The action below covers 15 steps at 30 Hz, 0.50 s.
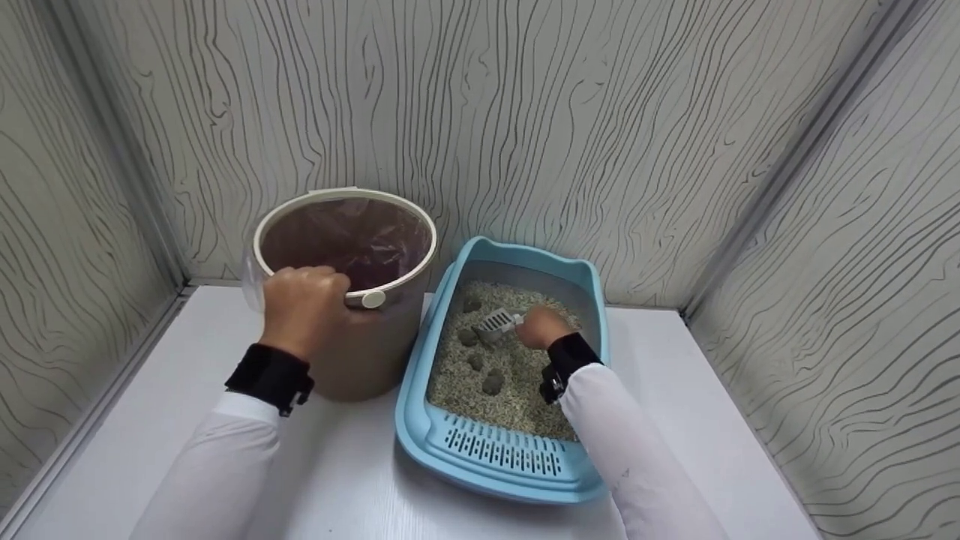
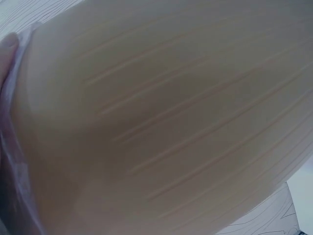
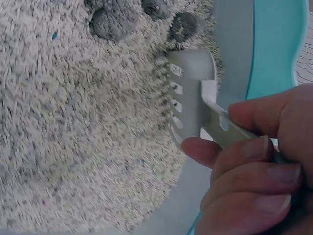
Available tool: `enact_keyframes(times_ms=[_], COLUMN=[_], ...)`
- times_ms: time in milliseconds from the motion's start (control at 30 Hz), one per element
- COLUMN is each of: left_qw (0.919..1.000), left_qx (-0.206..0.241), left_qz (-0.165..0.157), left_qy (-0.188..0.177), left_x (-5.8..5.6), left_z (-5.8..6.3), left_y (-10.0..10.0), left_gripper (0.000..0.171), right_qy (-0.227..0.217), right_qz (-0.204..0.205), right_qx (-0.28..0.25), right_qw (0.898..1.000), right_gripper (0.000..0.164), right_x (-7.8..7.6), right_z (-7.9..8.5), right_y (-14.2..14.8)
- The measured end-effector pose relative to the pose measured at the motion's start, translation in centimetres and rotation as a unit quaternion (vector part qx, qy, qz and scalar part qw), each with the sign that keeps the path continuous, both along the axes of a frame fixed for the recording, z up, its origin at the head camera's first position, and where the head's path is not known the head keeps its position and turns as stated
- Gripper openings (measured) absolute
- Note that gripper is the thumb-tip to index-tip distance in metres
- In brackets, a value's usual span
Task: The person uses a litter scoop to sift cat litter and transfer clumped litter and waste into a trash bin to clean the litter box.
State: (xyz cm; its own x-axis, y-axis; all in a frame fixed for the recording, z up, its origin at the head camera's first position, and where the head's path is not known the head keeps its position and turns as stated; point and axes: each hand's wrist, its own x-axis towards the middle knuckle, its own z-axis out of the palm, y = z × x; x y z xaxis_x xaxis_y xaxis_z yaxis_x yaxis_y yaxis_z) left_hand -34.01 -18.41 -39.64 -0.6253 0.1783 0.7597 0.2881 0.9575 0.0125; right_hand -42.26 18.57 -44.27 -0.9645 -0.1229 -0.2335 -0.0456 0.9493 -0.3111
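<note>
My right hand (image 1: 543, 328) grips the handle of a grey slotted litter scoop (image 1: 496, 322). In the right wrist view, the scoop's head (image 3: 190, 93) touches the litter beside dark clumps (image 3: 115, 23). Pale litter (image 1: 517, 375) fills the blue litter box (image 1: 420, 420), and several clumps (image 1: 493, 382) sit on its left side. At the near rim of a brown trash bin (image 1: 360, 367), my left hand (image 1: 304, 307) grips the edge over a clear bag (image 1: 375, 232). The left wrist view is mostly the bin's ribbed side (image 2: 171, 112); only a bit of that hand shows at its left edge.
The bin stands left of the litter box, close to it, on a white table (image 1: 352, 480). Wood-patterned panels (image 1: 495, 112) rise behind and on both sides. A slotted step (image 1: 502, 450) forms the box's near end.
</note>
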Motion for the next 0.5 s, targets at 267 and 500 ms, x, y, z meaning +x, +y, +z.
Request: enact_keyframes(times_ms=[267,500], left_qw=[1.0,0.9999], left_qx=[0.0,-0.005], left_qz=[-0.006,-0.004], left_qy=[0.005,0.015], left_x=[-0.1,-0.1], left_z=[0.0,-0.1], left_y=[0.0,0.0], left_gripper=[0.071,0.073], right_qy=[0.017,0.032], right_qz=[-0.016,-0.028], right_qx=[-0.008,-0.059], right_qw=[1.0,0.997], right_gripper=[0.049,0.047], right_x=[-0.8,-1.2], right_z=[-1.8,-3.4], right_y=[-1.8,-2.9])
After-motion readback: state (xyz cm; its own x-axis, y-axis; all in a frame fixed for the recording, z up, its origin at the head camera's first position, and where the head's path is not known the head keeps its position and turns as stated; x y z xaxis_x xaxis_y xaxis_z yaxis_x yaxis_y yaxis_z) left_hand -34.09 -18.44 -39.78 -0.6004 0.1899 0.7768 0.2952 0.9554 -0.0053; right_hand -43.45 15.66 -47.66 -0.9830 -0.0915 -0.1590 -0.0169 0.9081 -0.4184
